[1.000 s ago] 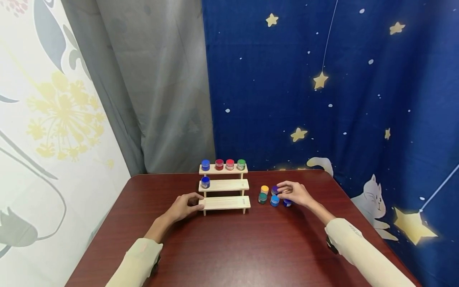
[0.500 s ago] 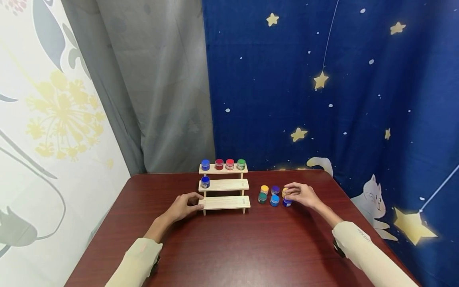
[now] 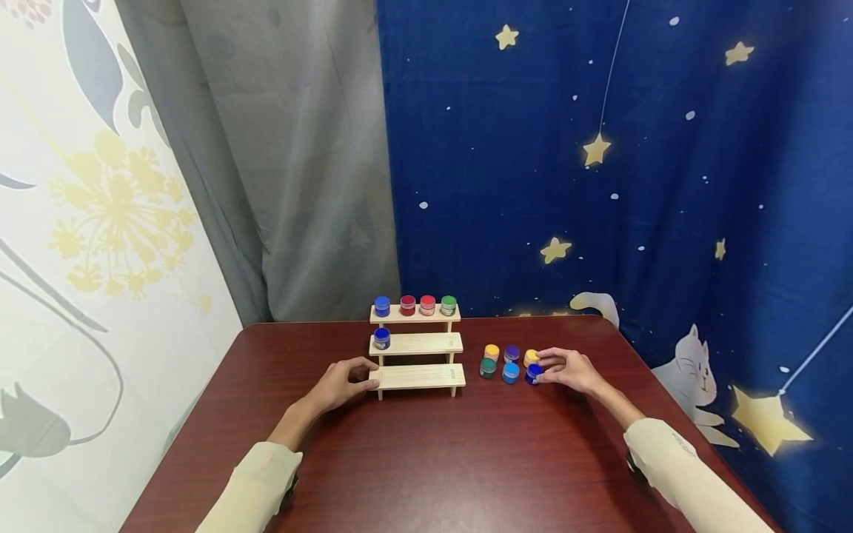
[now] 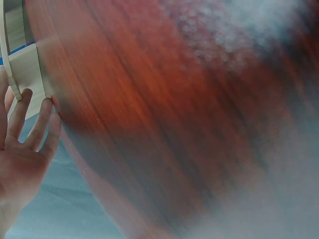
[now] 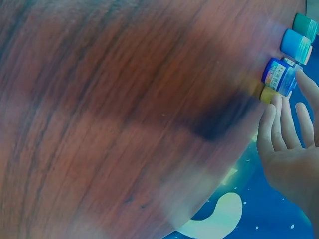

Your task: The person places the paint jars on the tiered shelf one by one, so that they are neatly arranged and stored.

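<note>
Pale sleeves (image 3: pixel 253 485) reach over the reddish-brown desk (image 3: pixel 406 463). The left hand (image 3: pixel 338 384) grips the left end of the wooden rack's (image 3: pixel 416 377) lowest step between thumb and fingers. The right hand (image 3: pixel 569 369) holds nothing, its fingers loosely parted beside the dark blue jar (image 3: pixel 533 374); whether they touch it, I cannot tell. That jar stands in a front row with light blue (image 3: pixel 510 373) and teal jars (image 3: pixel 488 369); yellow (image 3: pixel 531 357), purple (image 3: pixel 512 354) and orange-yellow jars (image 3: pixel 492 352) stand behind. One blue jar (image 3: pixel 382 339) occupies the middle step, four jars (image 3: pixel 427 305) the top. Beyond hang grey (image 3: pixel 320 170) and starry blue curtains (image 3: pixel 493 148).
</note>
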Demonstrator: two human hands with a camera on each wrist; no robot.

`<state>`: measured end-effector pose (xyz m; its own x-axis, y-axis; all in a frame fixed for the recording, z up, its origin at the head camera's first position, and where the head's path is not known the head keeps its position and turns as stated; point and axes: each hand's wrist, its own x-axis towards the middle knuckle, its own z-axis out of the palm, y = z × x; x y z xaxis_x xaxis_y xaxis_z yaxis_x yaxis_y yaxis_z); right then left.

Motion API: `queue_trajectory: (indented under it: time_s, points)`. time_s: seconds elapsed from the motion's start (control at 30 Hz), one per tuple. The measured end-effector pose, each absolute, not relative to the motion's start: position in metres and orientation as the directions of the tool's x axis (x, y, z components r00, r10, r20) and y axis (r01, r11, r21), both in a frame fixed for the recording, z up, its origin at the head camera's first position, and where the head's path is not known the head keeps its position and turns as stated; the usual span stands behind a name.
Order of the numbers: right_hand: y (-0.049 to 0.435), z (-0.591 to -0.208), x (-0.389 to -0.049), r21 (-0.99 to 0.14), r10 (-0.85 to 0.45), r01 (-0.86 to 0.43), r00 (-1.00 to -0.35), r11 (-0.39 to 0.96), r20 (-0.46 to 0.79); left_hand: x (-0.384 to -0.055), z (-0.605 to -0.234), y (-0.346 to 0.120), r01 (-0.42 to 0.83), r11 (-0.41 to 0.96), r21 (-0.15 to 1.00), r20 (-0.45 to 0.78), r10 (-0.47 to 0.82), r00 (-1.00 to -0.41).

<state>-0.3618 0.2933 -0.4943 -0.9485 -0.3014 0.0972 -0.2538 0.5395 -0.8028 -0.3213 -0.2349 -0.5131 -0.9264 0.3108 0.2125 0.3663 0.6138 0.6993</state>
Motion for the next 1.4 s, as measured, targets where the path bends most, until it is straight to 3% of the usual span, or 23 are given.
queue_trajectory:
  time_s: [0.63, 1.4]
  points:
    - [0.288, -0.503, -0.355, -0.820, -0.255, -0.149, -0.967, 0.553, 0.004, -0.323, -0.515, -0.234, 0.345, 0.627, 0.698, 0.192, 0.300, -0.934]
    - [0.286, -0.490, -0.354, -0.806, -0.269, -0.205, -0.961, 0.555, 0.059, -0.323, -0.513, -0.234, 0.336, 0.628, 0.702, 0.187, 0.292, -0.938]
